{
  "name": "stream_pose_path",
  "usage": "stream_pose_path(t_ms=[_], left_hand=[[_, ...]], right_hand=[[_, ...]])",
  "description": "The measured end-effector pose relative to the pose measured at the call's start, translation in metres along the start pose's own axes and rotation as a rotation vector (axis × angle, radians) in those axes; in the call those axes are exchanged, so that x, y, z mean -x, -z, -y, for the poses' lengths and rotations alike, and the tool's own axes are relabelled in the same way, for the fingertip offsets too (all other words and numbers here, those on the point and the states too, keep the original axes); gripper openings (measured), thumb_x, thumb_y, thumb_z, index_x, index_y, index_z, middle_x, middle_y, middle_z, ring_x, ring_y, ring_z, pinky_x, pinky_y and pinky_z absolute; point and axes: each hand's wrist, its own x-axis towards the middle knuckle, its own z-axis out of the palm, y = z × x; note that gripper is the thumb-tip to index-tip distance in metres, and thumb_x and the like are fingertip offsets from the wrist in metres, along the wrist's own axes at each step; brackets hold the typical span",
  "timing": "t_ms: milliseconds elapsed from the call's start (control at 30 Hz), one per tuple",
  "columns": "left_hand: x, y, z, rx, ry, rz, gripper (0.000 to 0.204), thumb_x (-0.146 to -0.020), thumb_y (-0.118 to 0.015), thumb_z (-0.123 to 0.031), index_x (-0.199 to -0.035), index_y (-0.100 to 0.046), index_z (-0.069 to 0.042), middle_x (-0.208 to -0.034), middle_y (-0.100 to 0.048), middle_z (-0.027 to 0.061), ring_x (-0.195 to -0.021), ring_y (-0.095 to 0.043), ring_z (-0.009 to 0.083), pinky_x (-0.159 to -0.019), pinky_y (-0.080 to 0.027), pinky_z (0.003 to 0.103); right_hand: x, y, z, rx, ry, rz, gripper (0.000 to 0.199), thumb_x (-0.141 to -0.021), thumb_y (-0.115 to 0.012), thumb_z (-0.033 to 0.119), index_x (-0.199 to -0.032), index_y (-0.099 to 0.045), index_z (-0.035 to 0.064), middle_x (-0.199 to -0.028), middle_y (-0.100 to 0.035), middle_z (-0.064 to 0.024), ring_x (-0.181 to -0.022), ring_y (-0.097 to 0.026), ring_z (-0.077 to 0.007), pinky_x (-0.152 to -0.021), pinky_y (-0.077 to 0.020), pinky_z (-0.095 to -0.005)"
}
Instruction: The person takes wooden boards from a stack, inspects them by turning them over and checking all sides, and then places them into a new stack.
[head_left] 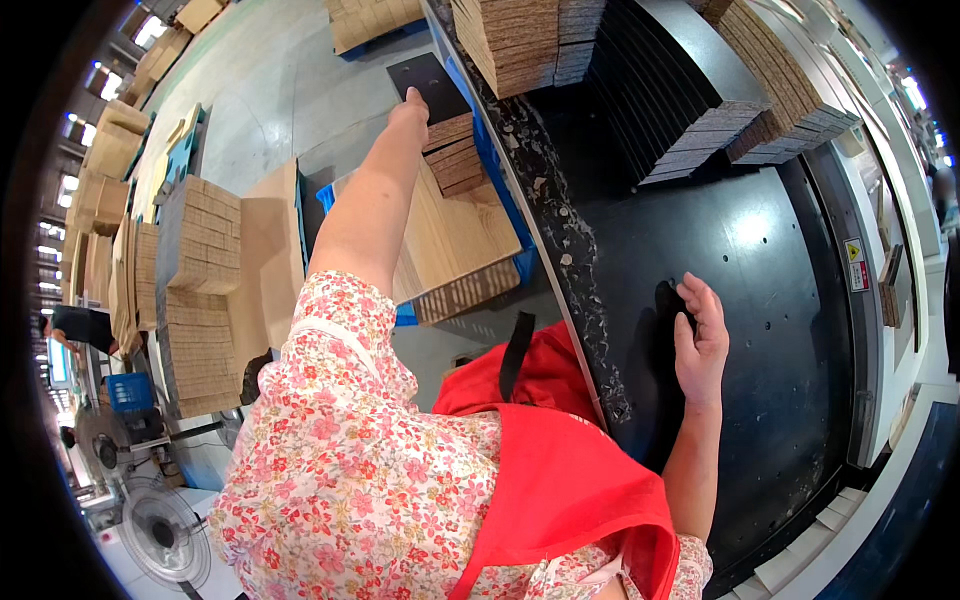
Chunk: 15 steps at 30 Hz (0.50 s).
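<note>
- The left hand (408, 115) is stretched far forward, and a finger is laid on or just over the dark panel (437, 85); how far the hand is spread, and whether the panel is gripped, cannot be told, since the thumb and palm are hidden.
- The dark panel is placed at the left hand's fingertips, and small holes are seen in it.
- The right hand (703, 335) is held over the black tabletop (770, 340) with its fingers slightly parted and loosely bent; nothing is seen to be held in it. Whether the surface is touched cannot be made out.
- Just right of the left hand and a little nearer, a small stack of brown-edged boards (458, 167) is seen.
- Beneath the left forearm, wood-grain panels (460, 235) are stacked, with blue supports (524, 262) shown at their side.
- Beyond the right hand, a row of black boards (675, 75) is lined up on the tabletop, flanked by a particleboard stack (505, 40) on the left and another stack of brown boards (775, 75) on the right.
- Well to the left of both hands, pale boards (205, 300) are piled.
- A red apron (570, 490) is worn over a floral shirt (360, 460), between the two arms.
</note>
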Motion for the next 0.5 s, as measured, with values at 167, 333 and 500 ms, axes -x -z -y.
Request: stream_pose_path(t_ms=[167,333,500], left_hand=[[-0.004,0.001,0.000,-0.073,0.005,-0.006,0.077,-0.099,-0.043,-0.060,-0.135,-0.052,0.007,-0.144,-0.049,0.0257,-0.131,-0.050,0.0392,-0.105,-0.041,0.042],[0.005,0.005,-0.007,-0.275,0.013,-0.099,0.072,-0.097,-0.048,-0.055,-0.133,-0.055,0.007,-0.141,-0.052,0.0254,-0.133,-0.045,0.0395,-0.105,-0.040,0.045],[0.024,0.026,-0.021,-0.337,0.008,-0.155,0.067,-0.090,-0.055,-0.050,-0.128,-0.059,0.005,-0.142,-0.048,0.0254,-0.130,-0.043,0.0408,-0.104,-0.039,0.049]], right_hand=[[0.001,-0.001,-0.004,-0.034,0.022,-0.011,0.052,-0.084,-0.053,-0.013,-0.135,-0.054,-0.0018,-0.130,-0.059,-0.0116,-0.117,-0.059,-0.0196,-0.098,-0.0432,-0.0301],[0.001,0.000,-0.004,-0.027,0.006,-0.005,0.052,-0.084,-0.053,-0.013,-0.134,-0.054,-0.0017,-0.131,-0.058,-0.0111,-0.116,-0.059,-0.0193,-0.099,-0.0431,-0.0298],[0.001,-0.001,-0.005,-0.064,0.016,-0.014,0.051,-0.084,-0.053,-0.013,-0.134,-0.054,-0.0016,-0.130,-0.058,-0.0105,-0.116,-0.059,-0.0187,-0.098,-0.0430,-0.0294]])
